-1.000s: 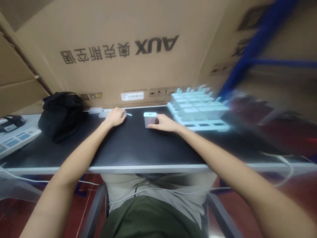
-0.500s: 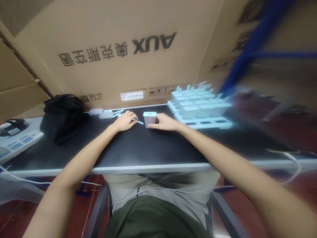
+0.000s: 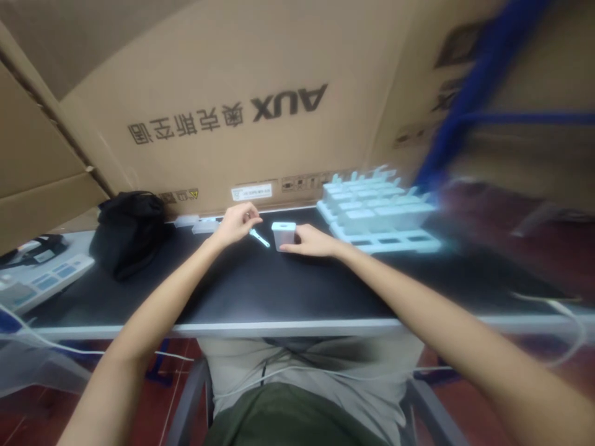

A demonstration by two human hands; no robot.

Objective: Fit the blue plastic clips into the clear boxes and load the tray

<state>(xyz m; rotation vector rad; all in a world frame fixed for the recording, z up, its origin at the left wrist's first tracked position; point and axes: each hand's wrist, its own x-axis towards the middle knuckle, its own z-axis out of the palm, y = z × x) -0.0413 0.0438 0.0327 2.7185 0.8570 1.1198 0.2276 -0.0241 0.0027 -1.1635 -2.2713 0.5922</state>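
Observation:
My left hand point(image 3: 238, 222) is raised a little above the black tabletop point(image 3: 260, 282), its fingers pinched on a thin pale blue stick point(image 3: 260, 238) that slants down to the right. The stick's tip ends just left of a small white box-shaped part point(image 3: 283, 235) that stands upright on the table. My right hand point(image 3: 310, 242) rests on the table against that part's right side, fingers curled round it.
A white tray point(image 3: 393, 244) stacked with several similar white parts sits at the back right. Small white pieces point(image 3: 203, 225) lie at the back left, next to a black bag point(image 3: 127, 230). A pale keypad device point(image 3: 39, 282) lies far left. Large cardboard boxes point(image 3: 242, 118) wall the back.
My left hand has picked the thin stick up from the back of the table and carried it right, toward the white part. My right hand has stayed on the part.

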